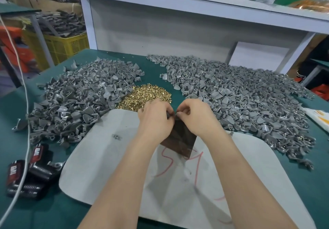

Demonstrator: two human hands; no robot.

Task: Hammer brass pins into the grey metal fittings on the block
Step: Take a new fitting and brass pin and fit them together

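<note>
My left hand (155, 117) and my right hand (197, 116) meet fingertip to fingertip over the far end of a dark brown block (179, 142), which lies on a white board (106, 150). Both hands pinch something small between them; it looks like a grey fitting with a pin, but the fingers hide most of it. Just beyond my hands lies a heap of brass pins (145, 94). A pile of grey metal fittings (78, 102) spreads to the left, and a larger pile of fittings (245, 97) with brass pins in them fills the right.
The green table (44, 207) carries black cans with red labels (28, 173) at the front left, beside a white cord (26, 122). A white shelf unit (160, 24) closes off the back. A yellow crate (60, 47) of grey parts stands at the far left.
</note>
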